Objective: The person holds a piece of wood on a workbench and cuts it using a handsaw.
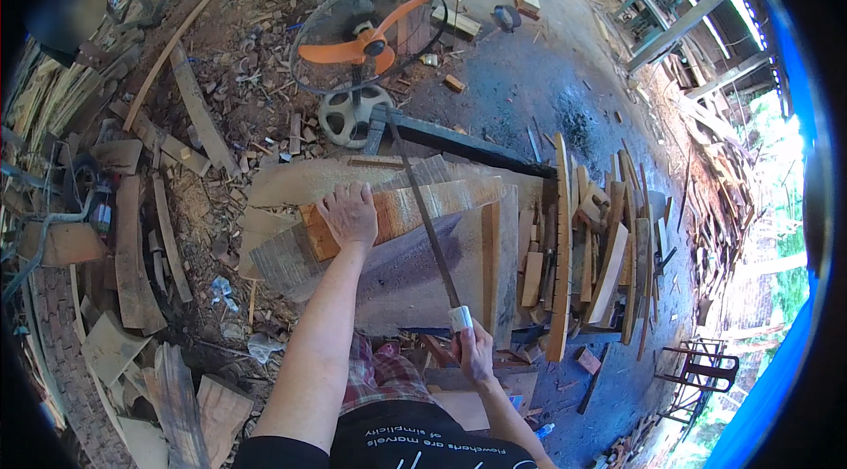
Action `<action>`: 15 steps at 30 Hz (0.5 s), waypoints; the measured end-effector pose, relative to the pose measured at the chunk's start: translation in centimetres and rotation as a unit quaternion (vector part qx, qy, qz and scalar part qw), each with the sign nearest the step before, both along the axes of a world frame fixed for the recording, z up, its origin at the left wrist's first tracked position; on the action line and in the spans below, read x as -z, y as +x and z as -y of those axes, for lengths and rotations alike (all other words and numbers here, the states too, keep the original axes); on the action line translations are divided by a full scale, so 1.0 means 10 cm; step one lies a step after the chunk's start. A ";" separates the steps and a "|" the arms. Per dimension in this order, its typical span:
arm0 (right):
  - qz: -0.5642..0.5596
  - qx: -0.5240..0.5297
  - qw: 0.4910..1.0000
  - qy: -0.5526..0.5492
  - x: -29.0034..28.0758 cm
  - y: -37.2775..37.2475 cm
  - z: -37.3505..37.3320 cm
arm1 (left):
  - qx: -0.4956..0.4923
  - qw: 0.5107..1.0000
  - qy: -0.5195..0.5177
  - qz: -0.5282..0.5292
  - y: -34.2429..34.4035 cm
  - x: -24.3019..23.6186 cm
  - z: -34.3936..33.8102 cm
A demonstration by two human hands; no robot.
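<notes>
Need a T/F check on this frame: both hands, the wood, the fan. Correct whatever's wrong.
1. The left hand rests on an orange-brown wooden board. True.
2. The right hand is empty. False: it grips the white-ended handle of a hand tool with a long dark blade.
3. In this view, that blade crosses over the board. True.
4. The fan lies beyond the board from the person. True.
5. The fan has blue vanes. False: its vanes are orange.
6. The pile of wooden pieces beside the curved, notched strip is left of the board. False: it is on the right.
</notes>
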State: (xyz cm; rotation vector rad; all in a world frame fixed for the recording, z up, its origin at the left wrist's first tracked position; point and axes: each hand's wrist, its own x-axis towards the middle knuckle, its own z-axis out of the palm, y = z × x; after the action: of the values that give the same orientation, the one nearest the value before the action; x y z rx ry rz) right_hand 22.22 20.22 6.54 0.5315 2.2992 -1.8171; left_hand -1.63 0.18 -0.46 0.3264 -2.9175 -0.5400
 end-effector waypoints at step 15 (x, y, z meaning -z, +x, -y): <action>0.038 0.002 0.999 0.003 0.17 -0.09 0.13 | 0.117 0.989 -0.071 -0.057 -0.09 0.11 -0.17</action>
State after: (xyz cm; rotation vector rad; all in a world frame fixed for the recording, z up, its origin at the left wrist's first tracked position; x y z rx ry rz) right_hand 21.37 18.91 4.87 0.5957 2.2569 -1.7603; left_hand -2.50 1.90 -1.60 -0.0642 -2.8775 -0.3638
